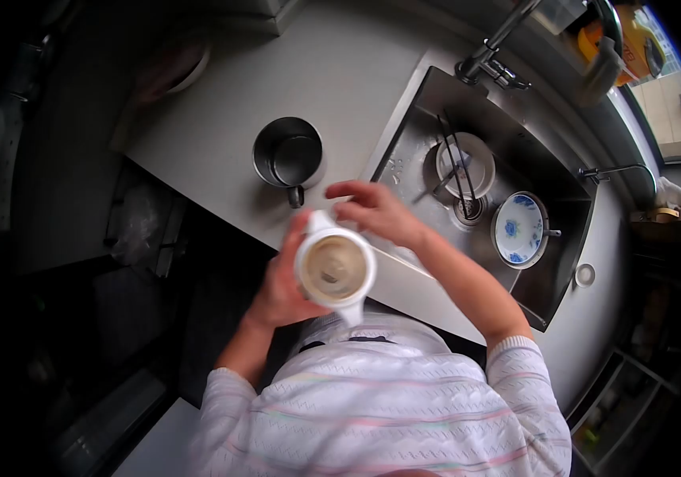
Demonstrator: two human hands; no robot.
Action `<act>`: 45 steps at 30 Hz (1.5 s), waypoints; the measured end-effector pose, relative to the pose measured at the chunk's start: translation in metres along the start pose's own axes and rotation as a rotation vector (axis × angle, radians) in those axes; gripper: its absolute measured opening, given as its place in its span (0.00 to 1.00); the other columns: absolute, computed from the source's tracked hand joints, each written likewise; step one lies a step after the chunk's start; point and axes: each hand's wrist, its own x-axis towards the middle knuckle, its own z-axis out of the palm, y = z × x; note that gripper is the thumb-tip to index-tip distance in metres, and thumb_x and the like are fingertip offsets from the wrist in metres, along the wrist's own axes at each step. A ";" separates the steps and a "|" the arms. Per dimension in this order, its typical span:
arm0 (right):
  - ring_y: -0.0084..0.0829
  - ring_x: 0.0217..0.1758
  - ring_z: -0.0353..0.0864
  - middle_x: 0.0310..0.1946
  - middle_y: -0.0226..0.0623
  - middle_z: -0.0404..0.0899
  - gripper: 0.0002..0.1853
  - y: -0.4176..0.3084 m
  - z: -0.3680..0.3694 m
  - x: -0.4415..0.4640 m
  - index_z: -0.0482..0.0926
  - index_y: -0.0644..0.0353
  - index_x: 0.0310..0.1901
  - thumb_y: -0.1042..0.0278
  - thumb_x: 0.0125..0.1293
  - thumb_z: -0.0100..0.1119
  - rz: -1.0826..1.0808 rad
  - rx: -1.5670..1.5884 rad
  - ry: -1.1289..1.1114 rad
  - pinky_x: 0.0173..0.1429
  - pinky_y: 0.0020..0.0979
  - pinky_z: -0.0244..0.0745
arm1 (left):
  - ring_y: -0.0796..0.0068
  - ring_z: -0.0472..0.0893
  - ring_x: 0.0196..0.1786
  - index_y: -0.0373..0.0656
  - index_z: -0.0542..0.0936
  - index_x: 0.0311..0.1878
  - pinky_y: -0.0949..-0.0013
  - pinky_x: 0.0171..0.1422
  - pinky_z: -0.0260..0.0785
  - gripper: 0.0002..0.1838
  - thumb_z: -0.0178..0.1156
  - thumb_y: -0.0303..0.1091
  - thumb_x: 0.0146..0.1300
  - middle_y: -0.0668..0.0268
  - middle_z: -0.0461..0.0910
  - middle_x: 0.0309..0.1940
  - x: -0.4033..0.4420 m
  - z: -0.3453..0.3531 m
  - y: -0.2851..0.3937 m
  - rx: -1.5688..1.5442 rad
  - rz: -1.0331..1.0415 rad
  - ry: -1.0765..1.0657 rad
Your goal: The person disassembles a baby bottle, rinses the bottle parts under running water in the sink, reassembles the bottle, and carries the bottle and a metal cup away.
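Observation:
My left hand (278,280) is wrapped round the side of a white cup-like vessel (368,274) with a projection at the top and another at the bottom. Its inside looks beige, with a greyish patch at the bottom; motion blurs the detail. Just above the vessel's upper right rim hovers my right hand (376,211), its fingers apart and holding nothing. Beyond both hands a metal mug (289,151) stands on the counter, its handle pointing toward me.
In the steel sink (404,171) at right lie a pale bowl (487,171) with chopsticks (460,159) across it and a blue-flowered bowl (522,230). A tap (479,63) rises behind. A small white round thing (585,275) sits right of the sink.

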 end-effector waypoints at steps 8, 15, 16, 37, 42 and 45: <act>0.19 0.38 0.77 0.36 0.29 0.78 0.19 0.007 0.073 0.053 0.76 0.59 0.44 0.49 0.69 0.53 0.034 0.204 0.082 0.37 0.22 0.70 | 0.66 0.75 0.59 0.44 0.43 0.74 0.62 0.65 0.66 0.51 0.66 0.46 0.57 0.60 0.73 0.56 -0.011 -0.065 0.048 0.122 0.331 0.312; 0.17 0.28 0.70 0.22 0.24 0.71 0.19 0.008 0.000 -0.004 0.76 0.56 0.28 0.51 0.71 0.52 -0.061 0.173 0.321 0.36 0.21 0.66 | 0.67 0.73 0.60 0.38 0.43 0.74 0.64 0.69 0.59 0.58 0.74 0.32 0.45 0.59 0.74 0.54 0.041 -0.072 0.034 0.254 0.393 0.252; 0.17 0.27 0.69 0.23 0.24 0.72 0.18 0.004 -0.016 -0.030 0.76 0.57 0.28 0.53 0.71 0.53 -0.106 0.155 0.385 0.36 0.21 0.66 | 0.66 0.73 0.60 0.41 0.43 0.74 0.64 0.68 0.60 0.58 0.73 0.29 0.45 0.59 0.74 0.55 0.055 -0.060 0.026 0.268 0.344 0.196; 0.39 0.27 0.70 0.22 0.35 0.72 0.14 -0.031 -0.110 -0.233 0.73 0.59 0.23 0.62 0.61 0.62 -0.189 -1.200 1.044 0.35 0.37 0.68 | 0.66 0.76 0.58 0.59 0.49 0.75 0.65 0.68 0.61 0.58 0.69 0.23 0.40 0.63 0.78 0.53 0.175 0.141 -0.053 0.408 0.177 -0.356; 0.38 0.27 0.69 0.22 0.33 0.72 0.14 -0.024 -0.116 -0.236 0.72 0.58 0.21 0.63 0.61 0.62 -0.221 -1.334 1.064 0.36 0.36 0.67 | 0.64 0.77 0.58 0.58 0.49 0.75 0.64 0.68 0.61 0.58 0.69 0.26 0.39 0.61 0.78 0.52 0.178 0.149 -0.062 0.435 0.175 -0.363; 0.38 0.27 0.69 0.21 0.33 0.72 0.14 -0.017 -0.120 -0.238 0.72 0.57 0.21 0.62 0.61 0.62 -0.234 -1.348 1.076 0.37 0.36 0.67 | 0.62 0.77 0.57 0.58 0.49 0.75 0.63 0.67 0.61 0.58 0.70 0.27 0.39 0.60 0.79 0.51 0.178 0.155 -0.059 0.494 0.179 -0.354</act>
